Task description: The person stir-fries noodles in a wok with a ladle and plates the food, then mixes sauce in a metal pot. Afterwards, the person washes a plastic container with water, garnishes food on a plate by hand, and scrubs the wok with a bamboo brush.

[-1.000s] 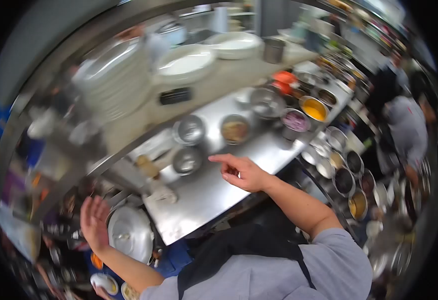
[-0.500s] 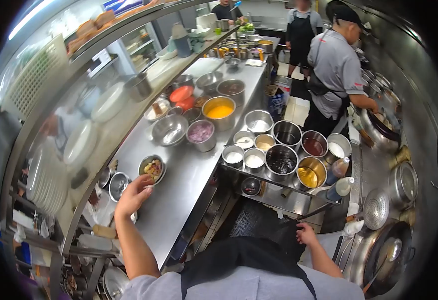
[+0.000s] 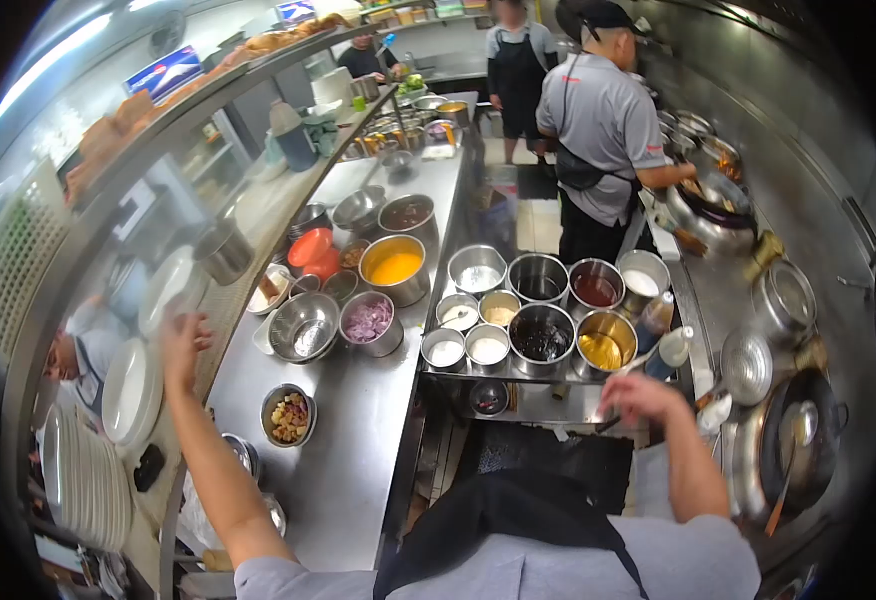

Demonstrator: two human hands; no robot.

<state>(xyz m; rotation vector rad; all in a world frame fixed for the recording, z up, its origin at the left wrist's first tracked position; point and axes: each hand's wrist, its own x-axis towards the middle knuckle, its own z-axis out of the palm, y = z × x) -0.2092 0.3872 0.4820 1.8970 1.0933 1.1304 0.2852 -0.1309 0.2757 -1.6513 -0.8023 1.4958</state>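
Note:
My left hand (image 3: 188, 348) is raised at the shelf, its slightly blurred fingers apart, with nothing seen in it. It is nearest to the white oval plates (image 3: 130, 392); whether it touches one I cannot tell. Below it on the steel counter is a small metal bowl of chopped food chunks (image 3: 289, 416). My right hand (image 3: 648, 398) hovers in front of the pot of yellow oil (image 3: 606, 343) and a squeeze bottle (image 3: 671, 352). Its fingers are loosely bent, apart and blurred, with no held thing visible.
Pots of sauces and powders (image 3: 540, 332) crowd the cart ahead. Pots of yellow liquid (image 3: 394, 262) and chopped onion (image 3: 369, 320) stand on the counter (image 3: 343, 500). A co-worker (image 3: 598, 140) works at the right-hand stove. A wok (image 3: 808, 440) with a ladle is at the right.
My left hand has left the bowl of chopped food and risen left to the plate shelf. My right hand has lifted towards the pots. The view has shifted right.

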